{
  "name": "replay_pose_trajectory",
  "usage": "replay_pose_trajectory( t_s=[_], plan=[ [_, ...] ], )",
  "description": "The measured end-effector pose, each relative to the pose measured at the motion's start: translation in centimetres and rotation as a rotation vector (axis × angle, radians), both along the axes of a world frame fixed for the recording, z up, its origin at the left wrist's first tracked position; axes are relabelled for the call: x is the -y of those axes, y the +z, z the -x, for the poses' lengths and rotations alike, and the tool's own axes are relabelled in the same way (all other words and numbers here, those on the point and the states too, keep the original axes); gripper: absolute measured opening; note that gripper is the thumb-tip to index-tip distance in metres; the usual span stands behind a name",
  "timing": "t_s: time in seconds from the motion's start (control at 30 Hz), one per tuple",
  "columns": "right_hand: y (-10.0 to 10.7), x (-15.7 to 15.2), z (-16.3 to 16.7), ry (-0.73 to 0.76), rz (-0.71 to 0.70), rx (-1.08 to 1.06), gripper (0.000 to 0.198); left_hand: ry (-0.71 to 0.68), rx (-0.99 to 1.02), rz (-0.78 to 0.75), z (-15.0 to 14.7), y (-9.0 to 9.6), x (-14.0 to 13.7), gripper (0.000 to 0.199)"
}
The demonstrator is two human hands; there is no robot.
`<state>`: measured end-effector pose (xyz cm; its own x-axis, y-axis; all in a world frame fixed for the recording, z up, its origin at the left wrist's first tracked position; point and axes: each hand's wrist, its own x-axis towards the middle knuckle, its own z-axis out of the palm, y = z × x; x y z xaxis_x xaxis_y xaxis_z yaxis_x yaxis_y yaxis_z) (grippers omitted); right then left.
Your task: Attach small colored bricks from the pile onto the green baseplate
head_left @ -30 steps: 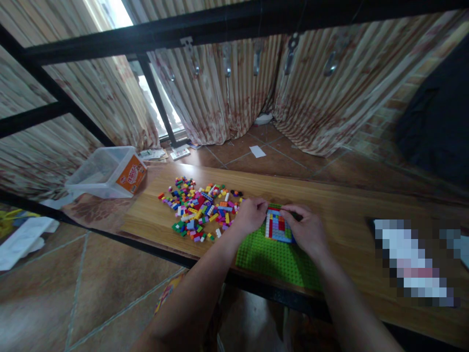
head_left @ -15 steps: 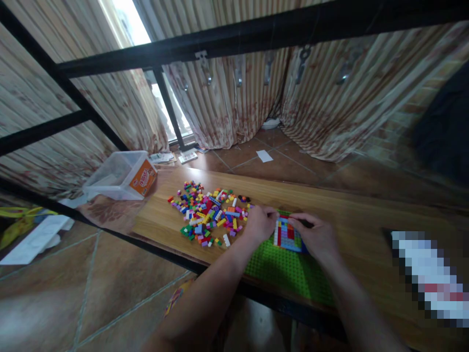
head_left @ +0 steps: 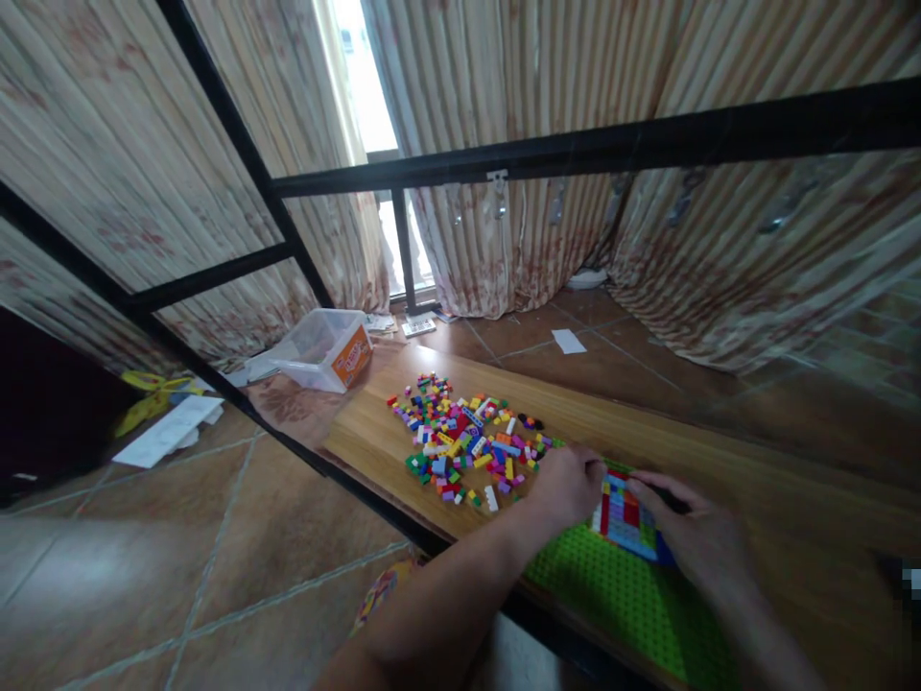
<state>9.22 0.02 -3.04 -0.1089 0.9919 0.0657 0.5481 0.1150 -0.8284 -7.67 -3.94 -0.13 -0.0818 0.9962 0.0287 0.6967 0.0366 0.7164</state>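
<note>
A green studded baseplate (head_left: 625, 597) lies on the wooden bench with a flat panel of toy building bricks (head_left: 630, 515) on its far part, in red, light blue, white and other colours. My left hand (head_left: 571, 485) is closed at the panel's far left corner, fingertips pinched together. Whatever sits between them is too small to make out. My right hand (head_left: 695, 523) reaches in over the panel's right side, thumb and forefinger drawn close at its far edge. What those fingertips pinch is hidden. Left of my left hand spreads a heap of loose bricks (head_left: 460, 443).
A clear plastic box (head_left: 309, 357) with an orange label stands beyond the bench's (head_left: 374, 422) left end. Black metal bars (head_left: 576, 154) cross in front of the curtains (head_left: 547, 77). Papers (head_left: 568, 341) lie on the tiled floor. A dark, partly blurred-out object sits at the far right.
The camera has turned left, so the whole scene sits further right and somewhat lower. Both hands stay at the far edge of the brick panel, in much the same pose.
</note>
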Motion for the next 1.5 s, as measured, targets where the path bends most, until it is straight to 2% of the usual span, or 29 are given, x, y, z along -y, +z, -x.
replay_pose_trajectory(
  t_s=[0.13,0.3,0.4,0.5,0.67,0.77,0.9,0.97,1.1,1.3,1.5],
  plan=[
    [0.3,0.0,-0.3,-0.016,0.031,0.070,0.045,0.072,-0.051,-0.008,1.7,1.2,-0.1,0.029],
    [0.6,0.1,-1.4,-0.055,0.032,0.147,0.048,0.398,-0.253,-0.106,6.9,2.6,-0.1,0.024],
    [0.8,0.2,-1.9,-0.058,0.006,0.184,0.046,0.499,-0.412,-0.052,10.0,2.2,0.1,0.027],
    [0.9,0.3,-1.8,-0.063,-0.018,0.195,0.044,0.495,-0.492,-0.011,11.7,1.2,0.3,0.027],
    [1.4,0.6,-0.9,-0.074,-0.010,0.142,0.042,0.459,-0.457,-0.046,12.1,1.1,0.2,0.022],
    [1.9,0.9,-0.3,-0.101,-0.009,0.107,0.039,0.389,-0.280,-0.094,11.9,2.1,0.3,0.016],
    [3.2,2.0,1.0,-0.121,-0.067,-0.045,0.033,0.031,0.221,-0.037,10.2,3.2,0.8,0.013],
    [3.9,2.8,1.9,-0.056,-0.099,-0.179,0.031,-0.131,0.441,0.020,8.7,3.5,1.2,0.013],
    [4.7,3.9,3.8,0.140,-0.078,-0.345,0.033,-0.293,0.638,0.063,5.6,3.8,1.7,0.013],
    [4.8,3.8,3.7,0.145,0.016,-0.512,0.031,-0.321,0.600,0.028,3.2,3.7,1.7,0.010],
    [4.1,3.3,2.4,0.150,0.122,-0.624,0.026,-0.284,0.664,0.040,2.1,3.0,1.4,0.007]
  ],
)
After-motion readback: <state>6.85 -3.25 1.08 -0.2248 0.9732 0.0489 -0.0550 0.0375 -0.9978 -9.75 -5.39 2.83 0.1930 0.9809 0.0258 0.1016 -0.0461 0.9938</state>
